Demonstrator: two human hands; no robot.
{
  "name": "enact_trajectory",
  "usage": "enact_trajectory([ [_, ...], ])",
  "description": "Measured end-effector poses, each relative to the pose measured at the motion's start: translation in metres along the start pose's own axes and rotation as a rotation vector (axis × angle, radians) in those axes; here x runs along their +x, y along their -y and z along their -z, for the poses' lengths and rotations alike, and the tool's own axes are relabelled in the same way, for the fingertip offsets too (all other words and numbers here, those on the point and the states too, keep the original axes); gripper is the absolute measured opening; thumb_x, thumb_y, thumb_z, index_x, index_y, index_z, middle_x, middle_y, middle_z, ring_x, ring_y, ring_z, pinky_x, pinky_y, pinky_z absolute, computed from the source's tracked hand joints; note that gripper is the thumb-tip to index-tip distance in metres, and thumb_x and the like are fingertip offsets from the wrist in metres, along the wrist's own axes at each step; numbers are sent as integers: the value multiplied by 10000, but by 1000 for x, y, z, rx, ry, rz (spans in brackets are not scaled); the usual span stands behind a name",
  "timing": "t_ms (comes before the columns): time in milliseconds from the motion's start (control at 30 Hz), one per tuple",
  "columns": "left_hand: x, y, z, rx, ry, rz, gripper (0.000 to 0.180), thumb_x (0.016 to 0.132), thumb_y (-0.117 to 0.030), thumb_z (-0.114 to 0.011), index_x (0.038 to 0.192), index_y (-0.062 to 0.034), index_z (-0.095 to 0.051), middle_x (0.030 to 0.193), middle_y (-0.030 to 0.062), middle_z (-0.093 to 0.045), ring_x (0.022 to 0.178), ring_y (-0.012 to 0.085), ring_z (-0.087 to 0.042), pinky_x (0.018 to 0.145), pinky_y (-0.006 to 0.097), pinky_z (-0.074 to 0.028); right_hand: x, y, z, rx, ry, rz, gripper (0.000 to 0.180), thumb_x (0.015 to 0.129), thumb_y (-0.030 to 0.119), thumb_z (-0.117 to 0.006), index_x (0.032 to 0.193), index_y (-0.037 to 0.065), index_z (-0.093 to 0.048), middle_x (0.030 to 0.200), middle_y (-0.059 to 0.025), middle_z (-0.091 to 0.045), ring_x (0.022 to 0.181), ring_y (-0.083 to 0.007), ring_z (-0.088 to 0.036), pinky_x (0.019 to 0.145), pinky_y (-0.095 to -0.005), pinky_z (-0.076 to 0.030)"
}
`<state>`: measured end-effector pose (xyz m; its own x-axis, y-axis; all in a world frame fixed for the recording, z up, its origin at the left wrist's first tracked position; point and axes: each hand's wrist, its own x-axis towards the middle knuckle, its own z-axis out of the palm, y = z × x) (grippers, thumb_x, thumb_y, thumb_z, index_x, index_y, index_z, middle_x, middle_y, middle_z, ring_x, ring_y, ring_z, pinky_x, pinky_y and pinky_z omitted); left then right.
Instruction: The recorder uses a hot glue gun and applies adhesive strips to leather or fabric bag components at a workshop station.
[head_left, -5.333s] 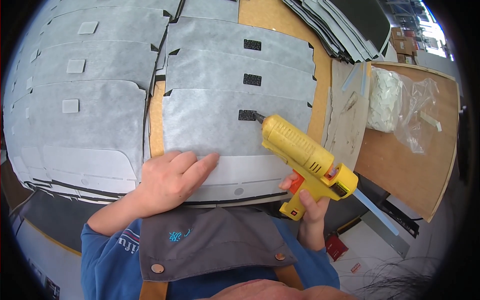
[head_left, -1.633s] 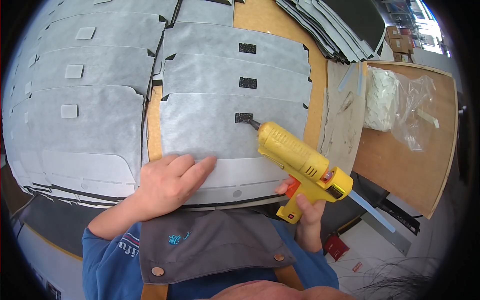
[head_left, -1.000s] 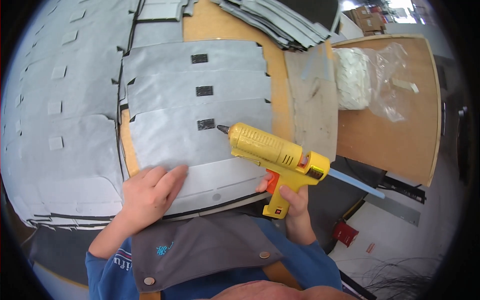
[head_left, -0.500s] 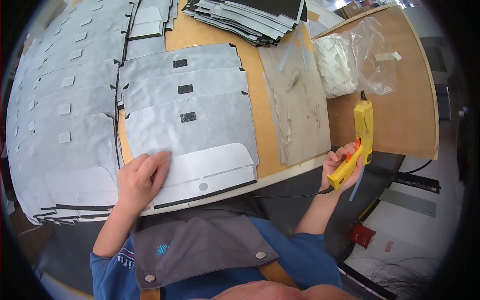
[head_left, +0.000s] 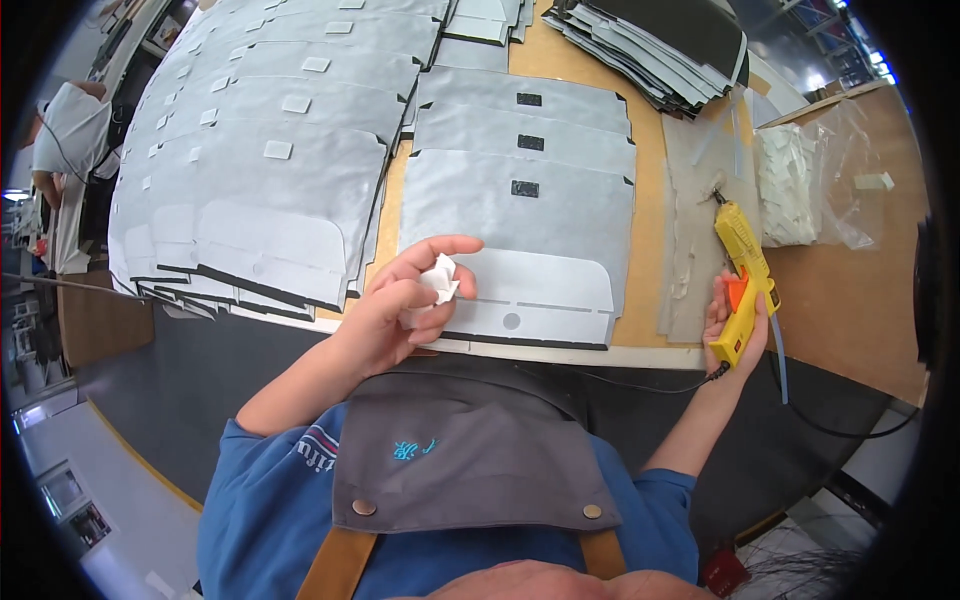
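Note:
My left hand (head_left: 385, 310) pinches a few small white square pieces (head_left: 443, 279) between thumb and fingers, over the lower left part of a grey sheet panel (head_left: 470, 215). That panel is the front one of three overlapping panels, each with a black rectangular patch (head_left: 525, 189); a white flap (head_left: 550, 285) runs along its near edge. At the right, my right hand (head_left: 722, 320) is closed around a yellow hot glue gun (head_left: 741, 240) with an orange trigger. The gun's nozzle points away from me, over a stained, glue-marked board (head_left: 690, 230).
Overlapping grey panels (head_left: 240, 220) with small white squares cover the left side. A stack of dark and grey sheets (head_left: 660, 50) lies at the back. Behind the gun sits a clear bag of white pieces (head_left: 785, 190). A black cord (head_left: 650, 385) trails from the gun. Another person (head_left: 75, 130) is at far left.
My left hand has lifted off the panel and turned, showing the white pieces in its fingers. The glue gun's nozzle has moved over the stained board. The whole view has shifted.

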<state>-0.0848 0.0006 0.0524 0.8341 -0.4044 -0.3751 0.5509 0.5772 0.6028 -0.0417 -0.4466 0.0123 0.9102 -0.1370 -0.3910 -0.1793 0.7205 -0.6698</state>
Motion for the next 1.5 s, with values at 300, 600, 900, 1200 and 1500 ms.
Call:
enact_trajectory([
  [300, -8, 10, -13, 82, -61, 143, 548, 868, 4, -426, 1415, -28, -438, 1035, 81, -591, 720, 88, -607, 596, 161, -524, -35, 3, 4, -1293, -498, 125, 469, 1032, 464, -471, 1001, 35, -659, 684, -47, -626, 611, -111, -619, 507, -246, -459],
  [600, 1, 18, -26, 103, -5, 248, 454, 1003, -47, -465, 1452, -82, -405, 1196, 103, -611, 1135, 199, -644, 892, 279, -581, -98, -89, -109, -1393, 393, 883, 171, 782, 71, -805, 885, 70, -668, 805, -64, -668, 653, -194, -647, 597, -284, -513],
  [900, 5, 26, -21, -107, 35, 265, 438, 1022, -50, -444, 1457, -82, -396, 1252, 114, -558, 1095, 181, -632, 989, 350, -562, -80, -133, -137, -1472, 782, 1126, 325, 684, 67, -812, 991, 161, -761, 915, 19, -634, 750, -170, -579, 629, -301, -471],
  [1200, 14, 21, -18, -130, 66, 346, 384, 1031, -58, -429, 1415, -62, -450, 1225, 106, -578, 1111, 182, -631, 947, 349, -585, -76, -126, -136, -1432, 797, 1192, 316, 636, 27, -775, 940, 111, -757, 886, 32, -653, 749, -164, -577, 626, -294, -452],
  [1500, 16, 17, -14, 106, 91, 302, 308, 1039, -231, -523, 1291, -55, -547, 1171, 51, -613, 982, 128, -652, 750, 276, -596, -73, -124, -147, -1303, 699, 777, 173, 739, 17, -766, 896, 72, -719, 862, -44, -630, 715, -196, -606, 607, -313, -477],
])
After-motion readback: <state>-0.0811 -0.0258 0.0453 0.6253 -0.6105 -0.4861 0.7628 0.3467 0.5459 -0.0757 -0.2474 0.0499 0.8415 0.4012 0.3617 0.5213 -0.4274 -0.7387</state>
